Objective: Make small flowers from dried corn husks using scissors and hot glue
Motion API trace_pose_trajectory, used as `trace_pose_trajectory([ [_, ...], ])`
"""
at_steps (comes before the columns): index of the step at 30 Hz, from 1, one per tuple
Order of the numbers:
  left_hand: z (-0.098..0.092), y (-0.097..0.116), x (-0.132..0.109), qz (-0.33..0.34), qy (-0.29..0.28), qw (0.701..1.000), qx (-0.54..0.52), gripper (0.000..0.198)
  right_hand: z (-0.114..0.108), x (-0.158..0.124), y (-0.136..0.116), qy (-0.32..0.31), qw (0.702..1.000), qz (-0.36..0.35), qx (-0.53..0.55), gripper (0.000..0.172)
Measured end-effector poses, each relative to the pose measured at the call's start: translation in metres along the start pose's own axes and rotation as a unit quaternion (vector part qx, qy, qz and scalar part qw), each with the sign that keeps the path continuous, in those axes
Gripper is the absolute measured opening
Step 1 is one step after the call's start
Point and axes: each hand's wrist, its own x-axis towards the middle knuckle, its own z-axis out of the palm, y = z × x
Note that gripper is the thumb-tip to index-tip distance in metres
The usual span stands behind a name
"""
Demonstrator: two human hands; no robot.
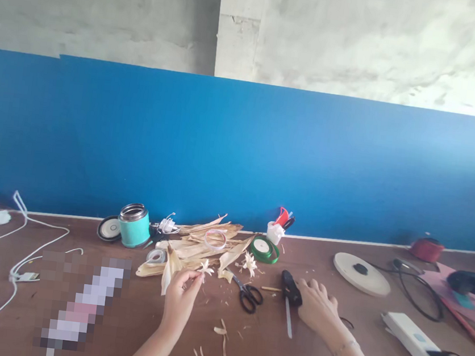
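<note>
My left hand (181, 297) pinches a small pale flower (206, 267), which looks made of corn husk, between thumb and fingertips. My right hand (318, 306) is palm down with its fingers curled at the side of a black hot glue gun (290, 288). A translucent glue stick (289, 320) sticks out from the gun toward me. A second husk flower (249, 263) lies on the table between the hands. Black-handled scissors (250, 298) rest just below it. Dried corn husks (195, 244) are heaped behind my left hand.
Behind the husks stand a turquoise insulated jar (134, 226), a green ribbon roll (264, 249) and a white cup of pens (274, 233). To the right are a round cream disc (361, 274) and a power strip (432, 354). White cables (18, 256) trail at left. A blue panel (240, 155) borders the table.
</note>
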Motion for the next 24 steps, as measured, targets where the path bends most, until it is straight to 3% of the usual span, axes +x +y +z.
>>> trace_pose_trajectory([
  [3,0.000,-0.001,0.000,-0.008,-0.003,1.000,-0.004,0.031,-0.007,-0.010,-0.037,0.104,0.994,-0.035,0.024,0.032],
  [4,0.000,-0.001,0.000,-0.009,-0.003,1.000,-0.004,0.031,-0.008,-0.015,-0.054,0.097,0.988,-0.095,0.076,0.027],
  [6,0.000,-0.001,-0.001,-0.008,-0.005,1.000,-0.005,0.031,-0.005,-0.028,-0.088,0.025,0.954,-0.239,0.178,0.022],
  [8,0.000,-0.002,-0.002,-0.008,-0.009,1.000,0.000,0.031,0.004,-0.040,-0.114,-0.022,0.930,-0.290,0.224,0.018],
  [10,0.000,-0.002,-0.002,-0.009,-0.012,1.000,0.008,0.030,0.013,-0.049,-0.130,-0.044,0.931,-0.281,0.229,0.018],
  [16,0.001,0.000,-0.003,-0.002,-0.024,0.999,0.028,0.020,0.029,-0.057,-0.133,-0.075,0.934,-0.263,0.231,0.015],
  [21,-0.001,0.008,-0.005,0.030,-0.023,0.998,0.059,0.019,0.031,-0.053,-0.133,0.020,0.923,-0.306,0.233,0.018],
  [24,-0.001,0.013,-0.008,0.058,-0.035,0.993,0.101,0.019,0.023,-0.048,-0.132,0.072,0.903,-0.301,0.298,0.021],
])
